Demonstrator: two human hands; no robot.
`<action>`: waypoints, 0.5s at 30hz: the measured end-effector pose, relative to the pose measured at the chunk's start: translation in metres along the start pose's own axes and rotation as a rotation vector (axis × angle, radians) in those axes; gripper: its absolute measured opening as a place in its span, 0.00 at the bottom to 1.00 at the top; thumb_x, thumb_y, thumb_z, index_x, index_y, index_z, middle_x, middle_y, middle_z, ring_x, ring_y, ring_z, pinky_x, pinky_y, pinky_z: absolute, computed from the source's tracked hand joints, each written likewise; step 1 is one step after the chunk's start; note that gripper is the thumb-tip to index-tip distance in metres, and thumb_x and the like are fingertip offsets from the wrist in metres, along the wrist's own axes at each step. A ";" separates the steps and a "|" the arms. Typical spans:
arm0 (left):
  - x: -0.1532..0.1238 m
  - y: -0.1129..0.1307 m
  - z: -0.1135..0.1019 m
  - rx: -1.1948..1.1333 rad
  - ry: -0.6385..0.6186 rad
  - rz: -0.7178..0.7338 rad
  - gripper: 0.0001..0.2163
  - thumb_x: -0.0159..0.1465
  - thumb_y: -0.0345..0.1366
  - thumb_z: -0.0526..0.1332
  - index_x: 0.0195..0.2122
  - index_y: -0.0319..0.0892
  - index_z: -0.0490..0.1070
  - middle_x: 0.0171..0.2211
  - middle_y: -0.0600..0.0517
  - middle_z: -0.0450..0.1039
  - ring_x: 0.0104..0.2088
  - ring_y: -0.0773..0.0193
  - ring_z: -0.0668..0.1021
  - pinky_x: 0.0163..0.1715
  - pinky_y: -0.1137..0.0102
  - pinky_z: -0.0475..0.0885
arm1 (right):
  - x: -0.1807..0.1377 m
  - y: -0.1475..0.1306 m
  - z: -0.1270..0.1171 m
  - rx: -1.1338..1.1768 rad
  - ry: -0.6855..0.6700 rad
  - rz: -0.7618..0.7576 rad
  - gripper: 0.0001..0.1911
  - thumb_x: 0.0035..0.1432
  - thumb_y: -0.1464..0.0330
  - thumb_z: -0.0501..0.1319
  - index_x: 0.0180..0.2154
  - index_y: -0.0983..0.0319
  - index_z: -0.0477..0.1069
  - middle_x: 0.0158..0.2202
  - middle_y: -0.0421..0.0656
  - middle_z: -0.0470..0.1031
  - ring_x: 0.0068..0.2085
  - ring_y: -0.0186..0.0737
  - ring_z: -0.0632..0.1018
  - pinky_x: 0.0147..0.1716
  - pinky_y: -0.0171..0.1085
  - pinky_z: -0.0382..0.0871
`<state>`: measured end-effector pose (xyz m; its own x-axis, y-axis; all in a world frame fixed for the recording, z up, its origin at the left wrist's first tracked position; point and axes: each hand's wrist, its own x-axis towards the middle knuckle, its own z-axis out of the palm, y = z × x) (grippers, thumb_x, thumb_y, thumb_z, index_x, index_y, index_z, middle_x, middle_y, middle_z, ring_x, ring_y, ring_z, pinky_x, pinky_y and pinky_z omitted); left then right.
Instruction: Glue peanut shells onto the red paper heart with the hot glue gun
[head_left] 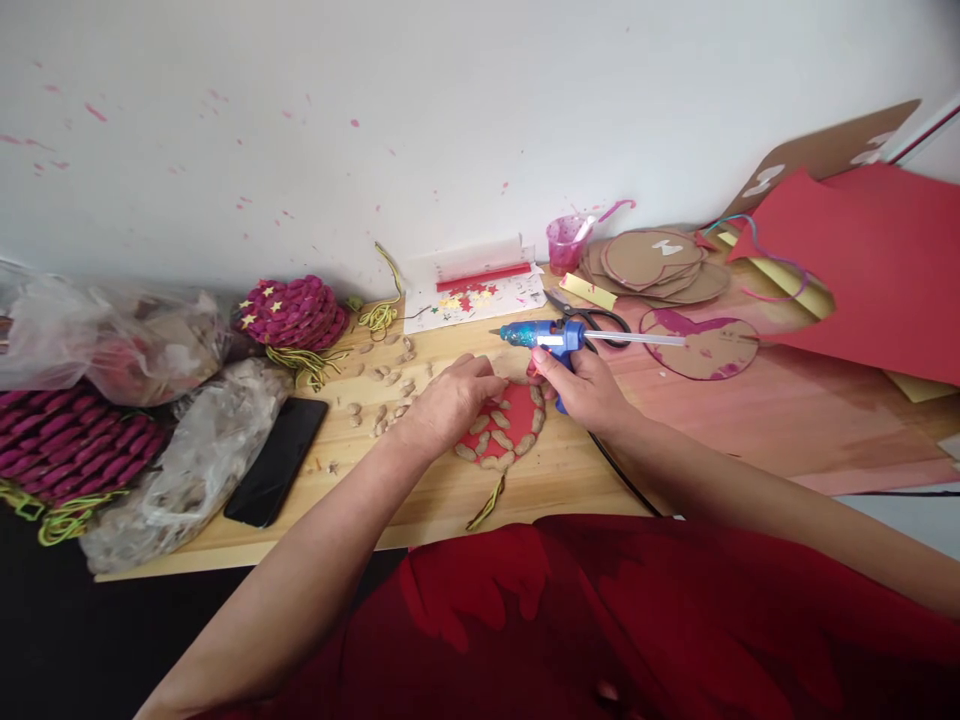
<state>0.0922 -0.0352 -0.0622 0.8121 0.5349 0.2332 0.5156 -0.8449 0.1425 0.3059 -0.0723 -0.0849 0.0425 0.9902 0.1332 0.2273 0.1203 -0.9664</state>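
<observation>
My right hand is closed round the grip of a blue glue gun whose nozzle points left, with a clear glue stick sticking out behind. My left hand rests with curled fingers on the upper left edge of a red disc ringed with peanut shells, fingertips pinched near the nozzle. What the fingers pinch is too small to make out. A yellow cord hangs from the disc's lower edge. Loose peanut shells lie scattered left of the hand.
A black phone lies at the left beside plastic bags and magenta shell ornaments. Scissors, cardboard discs, a pink cup and red paper sheets sit at the right. The wall stands close behind.
</observation>
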 end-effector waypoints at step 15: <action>-0.012 0.007 -0.006 -0.186 0.100 -0.094 0.07 0.70 0.30 0.60 0.43 0.41 0.79 0.37 0.48 0.76 0.39 0.60 0.76 0.42 0.66 0.73 | 0.000 -0.003 -0.002 0.071 -0.044 0.027 0.29 0.61 0.41 0.59 0.29 0.61 0.69 0.26 0.42 0.73 0.23 0.35 0.72 0.24 0.36 0.67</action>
<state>0.0840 -0.0475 -0.0581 0.7268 0.6162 0.3033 0.5212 -0.7825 0.3407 0.3072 -0.0728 -0.0816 0.0043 0.9951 0.0987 0.1571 0.0968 -0.9828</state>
